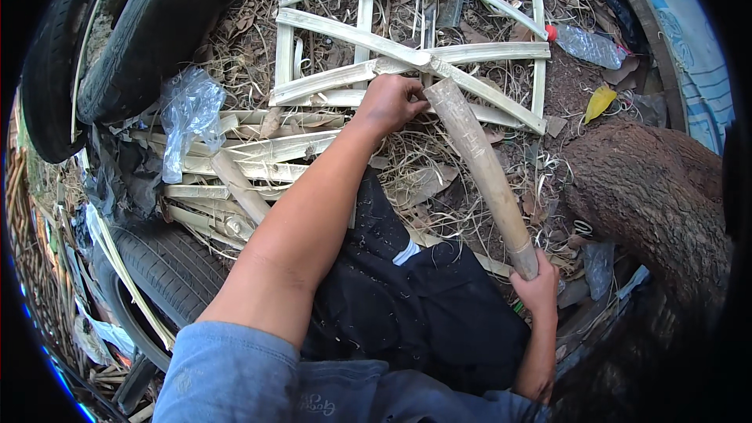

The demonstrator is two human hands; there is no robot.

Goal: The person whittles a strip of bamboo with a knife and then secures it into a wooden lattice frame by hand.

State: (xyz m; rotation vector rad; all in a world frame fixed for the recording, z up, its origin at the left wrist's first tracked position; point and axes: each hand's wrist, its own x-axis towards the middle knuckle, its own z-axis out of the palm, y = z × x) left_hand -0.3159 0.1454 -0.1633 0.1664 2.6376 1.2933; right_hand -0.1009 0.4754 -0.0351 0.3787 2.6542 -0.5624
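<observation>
A lattice of pale split bamboo strips [345, 31] lies on the ground in front of me, its strips crossing at slants. My left hand [394, 102] is closed in a pinch at the lattice's near edge, beside a crossing of strips. What its fingertips hold is too small or hidden to make out. Lower right, my right hand [537, 280] grips the near end of a thick, round wooden stick [487, 180]. The stick slants up and left, and its blunt far end is close to my left fingertips. Whether that end touches the strips, I cannot tell.
Left of me are old tyres [160, 27], a crumpled clear plastic bag [190, 113] and a pile of split bamboo [258, 149]. To the right stand a thick tree trunk [642, 180] and a plastic bottle [587, 45] with a red cap. Shavings and dry leaves litter the soil.
</observation>
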